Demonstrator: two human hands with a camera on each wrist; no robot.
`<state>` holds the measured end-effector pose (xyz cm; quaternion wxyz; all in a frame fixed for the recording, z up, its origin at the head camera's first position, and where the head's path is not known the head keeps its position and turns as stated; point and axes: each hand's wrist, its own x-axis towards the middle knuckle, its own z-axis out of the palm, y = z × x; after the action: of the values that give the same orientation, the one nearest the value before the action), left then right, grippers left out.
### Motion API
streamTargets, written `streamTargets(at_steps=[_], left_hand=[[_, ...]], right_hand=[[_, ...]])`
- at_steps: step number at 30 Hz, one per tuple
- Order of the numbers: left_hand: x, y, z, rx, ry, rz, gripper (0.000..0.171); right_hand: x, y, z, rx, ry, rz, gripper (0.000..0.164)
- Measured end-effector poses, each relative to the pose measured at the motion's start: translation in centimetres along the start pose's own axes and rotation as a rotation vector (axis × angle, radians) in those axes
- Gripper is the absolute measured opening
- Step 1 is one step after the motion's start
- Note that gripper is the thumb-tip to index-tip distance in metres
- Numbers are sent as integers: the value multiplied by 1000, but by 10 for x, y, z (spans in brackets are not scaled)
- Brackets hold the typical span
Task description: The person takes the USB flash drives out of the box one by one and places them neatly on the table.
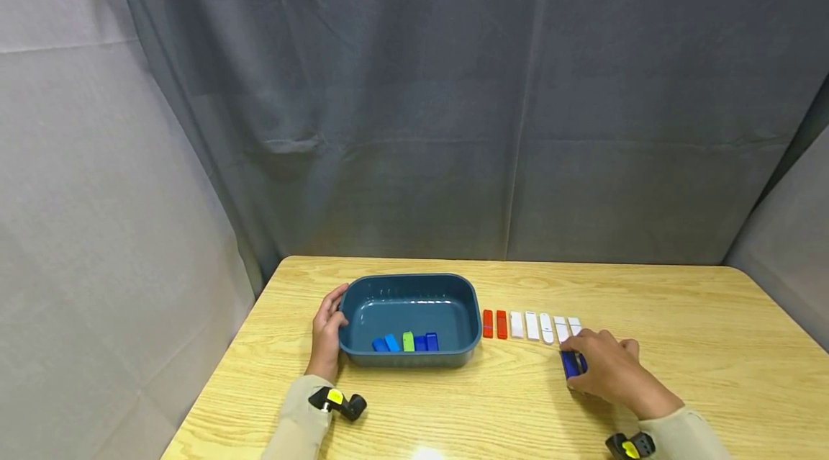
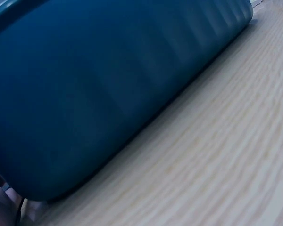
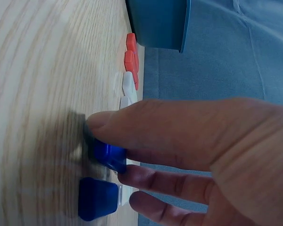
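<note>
a grey curtain hangs behind the far edge of the counter, with a paler cloth along its left side; the counter top is light wood grain with rounded far corners. the person at it wears pale sleeves, with a small black camera on each wrist.

towards the counter's left edge sits a dark teal bin. the left hand holds its left end, fingers bent along the outside and the thumb at the rim. inside, lying by the near wall, i count 2 light blue pieces, 1 green piece and 2 deep blue pieces.

just beyond the bin's right end, a row runs towards the counter's right edge: 2 red pieces, then at least 5 white pieces. at the near side of the row's right end is the right hand, thumb and fingers nearly closed, pinching a dark blue piece; whether it touches the counter i can't tell. another blue piece stands just beside it, outside the grip.
</note>
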<state>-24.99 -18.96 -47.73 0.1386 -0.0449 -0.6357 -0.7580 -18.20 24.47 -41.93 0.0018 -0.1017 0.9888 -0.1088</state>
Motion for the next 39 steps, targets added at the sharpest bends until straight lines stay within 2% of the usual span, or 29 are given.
streamTargets(at_steps=[7, 14, 18, 39], left_hand=[[2, -4, -1, -5, -1, 4, 60], [12, -26, -6, -29, 12, -10, 61], [13, -32, -6, -20, 22, -6, 61], [12, -32, -6, -30, 34, 6, 61]], right_hand=[[-1, 0, 1, -6, 10, -1, 51], [0, 0, 1, -11, 3, 7, 51], [1, 1, 2, -11, -7, 16, 52], [0, 2, 3, 2, -12, 27, 53]])
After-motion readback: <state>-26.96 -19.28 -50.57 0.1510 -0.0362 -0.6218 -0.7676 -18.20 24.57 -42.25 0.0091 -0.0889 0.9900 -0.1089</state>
